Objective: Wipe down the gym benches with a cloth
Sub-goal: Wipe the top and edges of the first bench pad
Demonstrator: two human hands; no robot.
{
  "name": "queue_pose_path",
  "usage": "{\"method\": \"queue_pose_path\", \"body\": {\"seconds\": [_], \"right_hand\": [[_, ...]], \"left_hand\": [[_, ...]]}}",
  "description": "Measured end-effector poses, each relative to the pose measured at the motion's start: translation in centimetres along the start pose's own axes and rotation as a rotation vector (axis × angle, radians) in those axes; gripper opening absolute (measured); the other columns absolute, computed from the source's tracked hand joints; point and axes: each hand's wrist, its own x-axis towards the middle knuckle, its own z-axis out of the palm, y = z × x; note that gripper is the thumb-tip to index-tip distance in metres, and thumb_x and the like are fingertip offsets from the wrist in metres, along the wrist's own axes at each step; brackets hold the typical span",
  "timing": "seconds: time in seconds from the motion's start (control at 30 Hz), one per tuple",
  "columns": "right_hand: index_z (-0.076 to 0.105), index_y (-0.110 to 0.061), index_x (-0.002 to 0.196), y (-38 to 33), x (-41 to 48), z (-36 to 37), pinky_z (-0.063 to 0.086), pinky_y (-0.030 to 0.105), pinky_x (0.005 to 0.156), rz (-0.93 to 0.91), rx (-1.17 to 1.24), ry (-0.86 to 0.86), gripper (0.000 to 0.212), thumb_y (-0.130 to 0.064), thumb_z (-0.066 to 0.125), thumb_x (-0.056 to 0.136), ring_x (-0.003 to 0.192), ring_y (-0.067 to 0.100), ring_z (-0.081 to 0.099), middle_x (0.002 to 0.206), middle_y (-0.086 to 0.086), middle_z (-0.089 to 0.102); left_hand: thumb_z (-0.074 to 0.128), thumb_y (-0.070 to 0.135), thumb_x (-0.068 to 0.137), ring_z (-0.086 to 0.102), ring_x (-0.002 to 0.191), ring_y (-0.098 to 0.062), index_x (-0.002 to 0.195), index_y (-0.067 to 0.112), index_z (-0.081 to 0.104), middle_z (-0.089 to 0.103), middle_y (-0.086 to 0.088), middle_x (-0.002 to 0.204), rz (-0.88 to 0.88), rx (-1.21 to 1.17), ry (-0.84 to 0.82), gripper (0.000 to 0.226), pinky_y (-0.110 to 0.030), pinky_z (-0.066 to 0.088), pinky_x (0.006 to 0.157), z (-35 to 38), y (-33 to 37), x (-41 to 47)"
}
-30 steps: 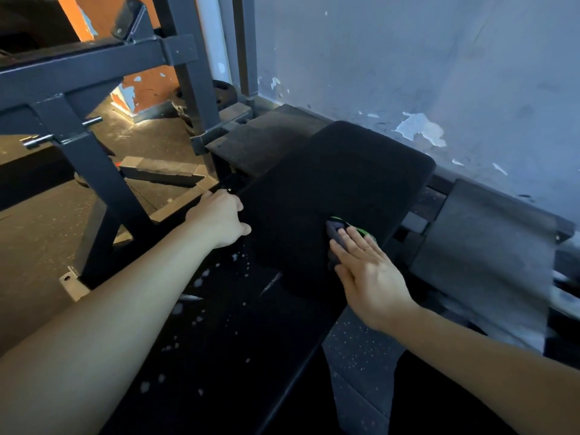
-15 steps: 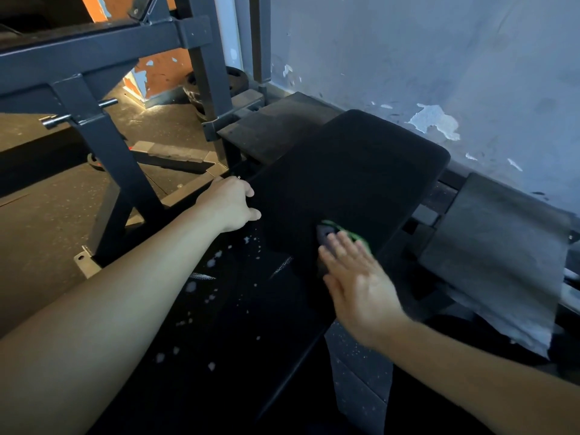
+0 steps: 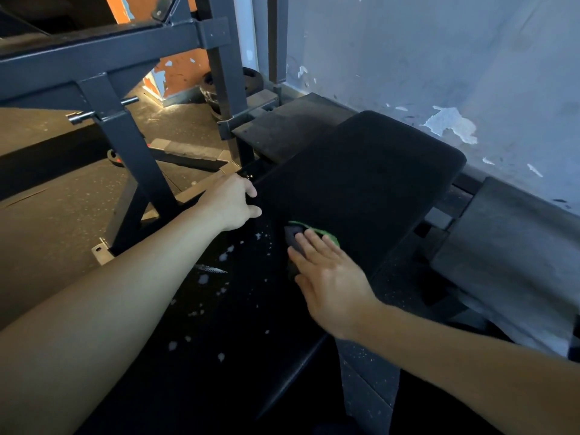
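Wiping is under way. The right hand (image 3: 332,284) lies flat, fingers straight, pressing the cloth (image 3: 295,236), dark with a green edge, onto the black padded counter (image 3: 370,183) where the raised far pad meets the near one. At ten o'clock from the cloth the left hand (image 3: 230,204) is curled round the pad's edge, steadying it, I'd say. White flecks (image 3: 224,255) dot the near pad at seven o'clock from the cloth. I reckon the next stroke should drag the cloth back over them with firm, even pressure. I can see no bucket, bottle or other container.
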Motion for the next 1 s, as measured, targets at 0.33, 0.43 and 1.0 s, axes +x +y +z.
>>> {"method": "queue_pose_path", "body": {"seconds": [0.33, 0.43, 1.0], "right_hand": [[0.030, -0.018, 0.159, 2.4, 7.9, -0.9, -0.001, 0.034, 0.128, 0.040, -0.035, -0.084, 0.051, -0.030, 0.031, 0.109, 0.157, 0.018, 0.003, 0.169, 0.004, 0.017], [0.036, -0.012, 0.157, -0.6, 7.3, 0.3, 0.001, 0.036, 0.128, -0.005, -0.002, -0.048, 0.054, -0.030, 0.027, 0.107, 0.157, 0.024, 0.010, 0.167, 0.011, 0.023], [0.031, -0.013, 0.158, -4.5, 14.6, 1.0, 0.005, 0.039, 0.127, -0.122, -0.002, -0.159, 0.053, -0.029, 0.034, 0.108, 0.157, 0.025, 0.008, 0.168, 0.010, 0.020]], "left_hand": [[0.081, 0.027, 0.086, 0.061, 0.113, -0.022, 0.116, 0.020, 0.068, 0.064, -0.001, 0.122, -0.106, -0.019, 0.020, 0.033, -0.043, 0.052, 0.098, -1.8, -2.6, -0.9], [0.081, 0.025, 0.086, 0.063, 0.106, -0.020, 0.111, 0.022, 0.069, 0.066, 0.000, 0.116, -0.138, -0.044, 0.006, 0.028, -0.043, 0.054, 0.096, -2.1, -3.8, -1.2], [0.080, 0.024, 0.087, 0.065, 0.100, -0.018, 0.091, 0.023, 0.073, 0.070, 0.000, 0.102, -0.302, -0.127, -0.066, 0.008, -0.041, 0.053, 0.094, -4.0, -7.4, -3.3]]}}
